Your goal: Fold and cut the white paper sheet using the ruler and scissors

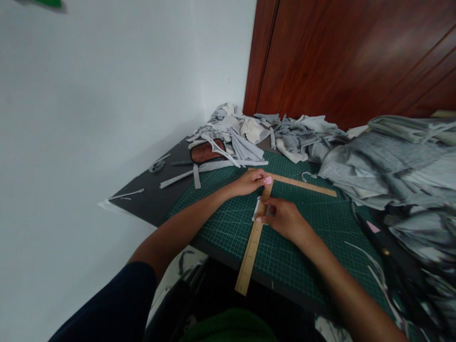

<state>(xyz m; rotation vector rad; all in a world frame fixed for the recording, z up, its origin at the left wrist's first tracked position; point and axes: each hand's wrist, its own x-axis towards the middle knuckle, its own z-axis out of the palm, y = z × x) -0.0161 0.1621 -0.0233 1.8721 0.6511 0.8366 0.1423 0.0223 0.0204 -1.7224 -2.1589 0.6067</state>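
Observation:
A wooden L-square ruler [253, 242] lies over the green cutting mat [228, 223], its long arm reaching past the table's near edge. My left hand [251, 182] is closed at the ruler's corner, with a small pink piece [268, 180] at its fingertips; whether this is chalk or paper I cannot tell. My right hand [283, 218] grips the long arm lower down, thumb and forefinger resting on it a little apart. Beneath the ruler, by the right fingers, a small white piece [255, 209] shows partly; the rest of it is hidden.
Grey and white fabric scraps [245, 137] heap up at the back against the wall. A brown, dark-edged oval piece [207, 151] lies among them. Folded grey cloth [384, 161] piles on the right. Dark scissors [386, 251] and another pink piece [373, 227] lie nearer me.

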